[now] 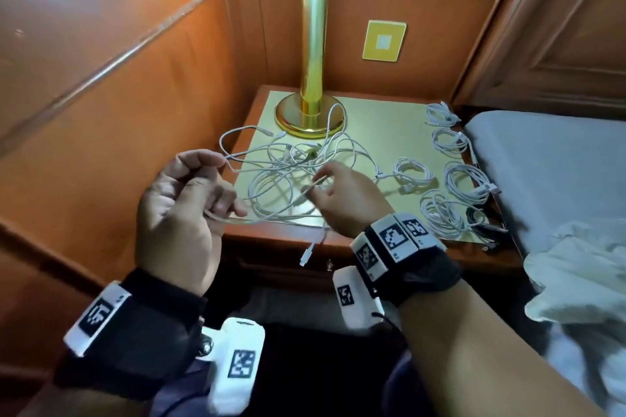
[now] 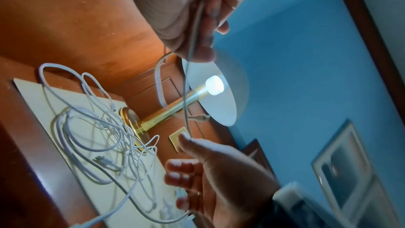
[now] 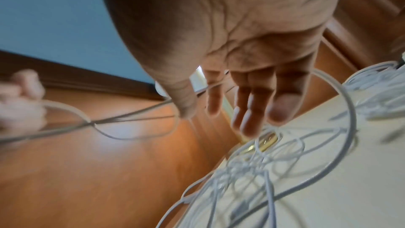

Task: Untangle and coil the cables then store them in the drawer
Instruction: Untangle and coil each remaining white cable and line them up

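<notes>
A tangle of white cables [image 1: 298,173] lies in the middle of the nightstand top [image 1: 382,118]. My left hand [image 1: 223,186] is raised off its front left corner, thumb and forefinger pinching one white cable [image 1: 271,218], which also runs across my curled lower fingers. My right hand [image 1: 316,184] pinches the same strand just over the tangle; from the right wrist the cable [image 3: 136,117] stretches from my thumb [image 3: 184,103] toward the blurred left hand [image 3: 19,103]. A connector end [image 1: 306,259] hangs over the front edge before the drawer [image 1: 271,264], which looks closed.
Several coiled white cables [image 1: 469,179] and a black one [image 1: 481,220] sit along the right side of the top. A brass lamp [image 1: 311,112] stands at the back. Wood panelling closes the left and rear. A bed [image 1: 548,166] lies right.
</notes>
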